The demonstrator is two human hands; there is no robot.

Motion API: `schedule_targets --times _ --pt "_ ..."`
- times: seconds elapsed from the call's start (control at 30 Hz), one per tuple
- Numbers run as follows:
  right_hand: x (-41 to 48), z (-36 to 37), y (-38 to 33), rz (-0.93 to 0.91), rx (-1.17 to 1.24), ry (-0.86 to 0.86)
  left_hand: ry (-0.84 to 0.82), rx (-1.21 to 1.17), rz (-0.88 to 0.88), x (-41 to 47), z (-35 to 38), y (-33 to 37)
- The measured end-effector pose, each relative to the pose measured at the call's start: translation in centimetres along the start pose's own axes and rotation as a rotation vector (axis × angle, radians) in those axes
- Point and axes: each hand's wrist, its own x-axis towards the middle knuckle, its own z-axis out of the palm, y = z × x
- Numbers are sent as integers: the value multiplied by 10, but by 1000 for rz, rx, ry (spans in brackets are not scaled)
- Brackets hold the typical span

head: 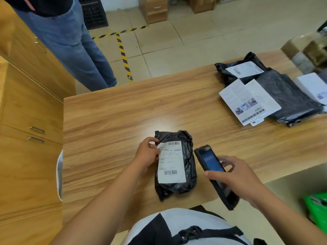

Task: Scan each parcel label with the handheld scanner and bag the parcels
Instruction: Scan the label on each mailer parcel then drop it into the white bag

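Now left hand (147, 152) steadies parcel (177, 163); right hand (237, 175) grips scanner (215, 174).

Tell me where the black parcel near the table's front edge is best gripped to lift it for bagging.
Probably by the long right side of the black parcel, coming from the right and above. The left hand already covers the left edge, and the label fills the top, so a side pinch keeps the barcodes clear. The right hand holds the scanner.

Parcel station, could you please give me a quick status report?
Left hand pinching the label edge on the black parcel. Right hand holding the scanner, screen lit, beside the parcel. Nothing in the way.
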Motion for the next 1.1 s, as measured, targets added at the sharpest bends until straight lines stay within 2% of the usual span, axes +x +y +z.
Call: schedule_targets --times 0.1,0.17,0.2,0.27,0.37,0.43,0.6,1.1 --pt "-11 -3 -13 -32 -217 -41 106 22 110 -1 -3 -6" --pt "-17 -3 -22 -68 -369 -67 130 287 354 -5 -9 -13" --pt "-19 -2 -25 -75 -445 -78 103 473 497 -6 -12 -17" --pt "-21 0 -29 -89 -601 -83 -58 815 719 -5 -16 -22" --pt "-26 5 -35 -131 -831 -117 -297 1195 788 2 -14 -31" --pt "-30 9 -41 -148 -965 -143 -310 1329 839 9 -12 -35" --pt "-41 16 -51 -124 -1146 -141 -318 1434 903 17 -12 -39" --pt "-56 33 -56 -55 -1151 -99 -330 1413 882 16 -11 -42"
